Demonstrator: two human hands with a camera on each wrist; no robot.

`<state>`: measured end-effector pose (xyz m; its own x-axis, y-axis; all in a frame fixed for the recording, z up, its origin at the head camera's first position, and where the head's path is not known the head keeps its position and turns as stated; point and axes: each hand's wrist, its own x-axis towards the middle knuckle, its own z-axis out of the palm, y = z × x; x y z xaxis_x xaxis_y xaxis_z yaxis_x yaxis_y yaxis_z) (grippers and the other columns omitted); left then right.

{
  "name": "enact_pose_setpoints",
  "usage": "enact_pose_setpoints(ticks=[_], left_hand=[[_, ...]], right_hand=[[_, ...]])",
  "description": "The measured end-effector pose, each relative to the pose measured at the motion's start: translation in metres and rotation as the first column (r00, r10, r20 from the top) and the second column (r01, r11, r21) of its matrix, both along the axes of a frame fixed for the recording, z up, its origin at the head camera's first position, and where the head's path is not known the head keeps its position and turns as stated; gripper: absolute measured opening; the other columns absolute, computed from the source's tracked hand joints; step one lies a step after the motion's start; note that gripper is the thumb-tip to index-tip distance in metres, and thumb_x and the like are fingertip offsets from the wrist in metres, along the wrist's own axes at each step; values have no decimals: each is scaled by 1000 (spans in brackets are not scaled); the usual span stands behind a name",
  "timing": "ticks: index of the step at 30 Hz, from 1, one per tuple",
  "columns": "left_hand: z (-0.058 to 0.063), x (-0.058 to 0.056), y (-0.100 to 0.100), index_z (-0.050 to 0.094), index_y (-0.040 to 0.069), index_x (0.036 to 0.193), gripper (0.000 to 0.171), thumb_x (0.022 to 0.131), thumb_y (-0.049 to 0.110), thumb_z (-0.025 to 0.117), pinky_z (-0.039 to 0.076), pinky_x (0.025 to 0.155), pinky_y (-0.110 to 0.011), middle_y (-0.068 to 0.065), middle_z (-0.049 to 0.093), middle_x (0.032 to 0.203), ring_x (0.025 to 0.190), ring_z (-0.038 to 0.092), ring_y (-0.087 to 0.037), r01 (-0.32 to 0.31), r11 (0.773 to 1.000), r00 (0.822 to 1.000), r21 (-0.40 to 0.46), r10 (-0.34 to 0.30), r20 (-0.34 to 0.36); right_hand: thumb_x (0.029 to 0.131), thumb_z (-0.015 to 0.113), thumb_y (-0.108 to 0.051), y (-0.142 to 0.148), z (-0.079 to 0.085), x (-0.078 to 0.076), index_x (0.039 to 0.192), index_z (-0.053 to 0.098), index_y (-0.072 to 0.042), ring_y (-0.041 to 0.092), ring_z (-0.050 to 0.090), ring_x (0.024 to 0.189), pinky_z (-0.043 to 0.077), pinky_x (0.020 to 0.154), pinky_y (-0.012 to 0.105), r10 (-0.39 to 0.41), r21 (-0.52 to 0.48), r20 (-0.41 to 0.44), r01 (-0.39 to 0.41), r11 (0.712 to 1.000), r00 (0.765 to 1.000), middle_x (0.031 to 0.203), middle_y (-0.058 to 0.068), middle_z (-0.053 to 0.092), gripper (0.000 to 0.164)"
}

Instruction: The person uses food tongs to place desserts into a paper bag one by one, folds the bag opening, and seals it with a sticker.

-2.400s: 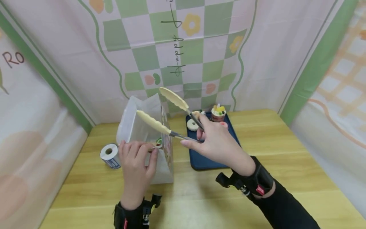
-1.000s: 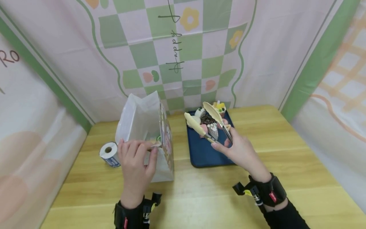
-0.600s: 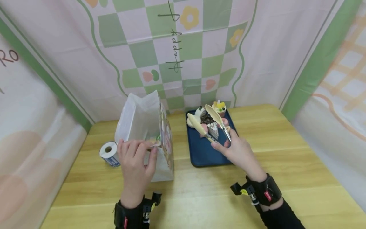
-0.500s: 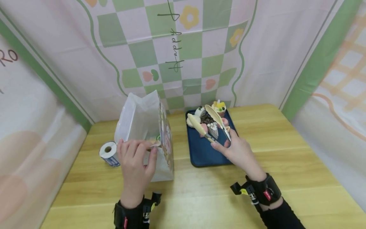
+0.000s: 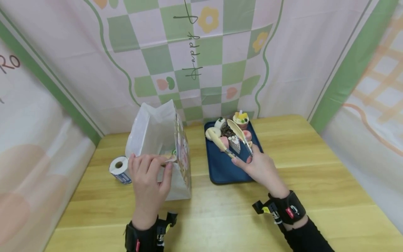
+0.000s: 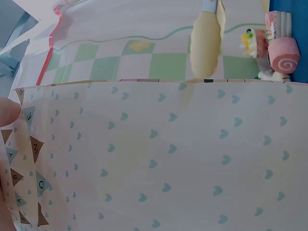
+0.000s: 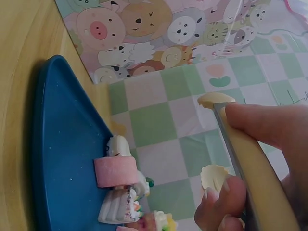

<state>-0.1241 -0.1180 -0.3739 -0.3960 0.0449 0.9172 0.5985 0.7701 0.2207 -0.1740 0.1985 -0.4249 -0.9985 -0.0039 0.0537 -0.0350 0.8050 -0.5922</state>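
Above the blue tray (image 5: 230, 171), my right hand (image 5: 260, 168) holds the tongs (image 5: 238, 131). My thumb is on one arm of them and my other fingers are on the other arm. The two cream tips are wide apart. From my right wrist, I see both tips in front of the checked cloth (image 5: 206, 56), apart from the treats.

The tray lies flat on the wooden table (image 5: 220, 217). Treats are crowded together at its far end. I see a white round treat (image 5: 212, 134), a white ball (image 5: 220, 122) with dark bits on top, a dark brown ring (image 5: 226, 131), a grey cake slice (image 5: 234, 144), a pink swirl roll (image 6: 285, 55) and a pink ring (image 5: 247, 135). At the far right corner is a cup cake (image 5: 240, 120) with yellow bits on top.

My left hand (image 5: 150, 183) is at the tall paper bag (image 5: 179, 187). My fingers bend over its edge and pinch the paper with my thumb. The bag stands upright on the table, left of the tray and apart from it, with its mouth open. Its side by the tray has animal faces, and from my left wrist I see blue hearts on it. Something green shows inside, too small to tell what. A label roll (image 5: 121, 169) stands just left of my left hand.
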Motion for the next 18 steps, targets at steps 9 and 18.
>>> enact_pose_setpoints(ticks=[9, 18], left_hand=[[-1, 0, -1, 65, 7, 82, 31, 96, 33, 56, 26, 102, -64, -9, 62, 82, 88, 52, -31, -3, 1000, 1000, -2, 3, 2], [-1, -1, -1, 65, 7, 82, 31, 96, 33, 56, 26, 102, -64, -9, 62, 81, 88, 52, -31, -6, 1000, 1000, -6, 6, -1]], right_hand=[[81, 66, -64, -1, -8, -4, 119, 48, 2, 17, 56, 64, 41, 55, 28, -6, 36, 29, 5, 999, 1000, 81, 8, 61, 78], [81, 64, -67, -2, -17, -9, 132, 41, 6, 18, 60, 69, 43, 56, 28, -9, 28, 89, 7, 1000, 996, 86, 9, 63, 93]])
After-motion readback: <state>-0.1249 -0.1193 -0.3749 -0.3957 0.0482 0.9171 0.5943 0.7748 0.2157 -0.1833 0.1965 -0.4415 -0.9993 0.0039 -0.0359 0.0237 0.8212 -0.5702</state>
